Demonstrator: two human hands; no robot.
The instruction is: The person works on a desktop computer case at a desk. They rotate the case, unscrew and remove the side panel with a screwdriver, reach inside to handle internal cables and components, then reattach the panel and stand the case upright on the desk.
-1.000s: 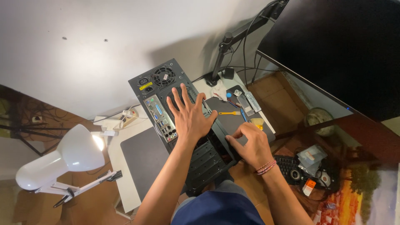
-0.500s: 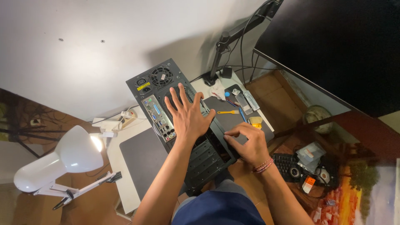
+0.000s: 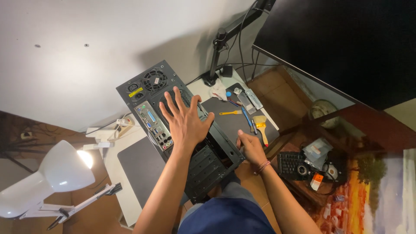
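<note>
Resting flat on the black computer case (image 3: 173, 130), left hand (image 3: 185, 121), fingers spread; right hand (image 3: 250, 147), fingers together at its edge.

A plain white wall (image 3: 78, 39) fills the upper left of the view, with soft shadows near its middle. Below it stands a white desk (image 3: 125, 190) with a dark grey mat (image 3: 138, 169) on its left part. At the far edge of the desk a black monitor arm (image 3: 225, 39) rises from its base, with cables hanging beside it. A large dark monitor (image 3: 342, 43) covers the upper right. A white desk lamp (image 3: 47, 177) at the lower left is switched on and gives warm light. The floor (image 3: 277, 91) near the right edge of the desk is brown.
</note>
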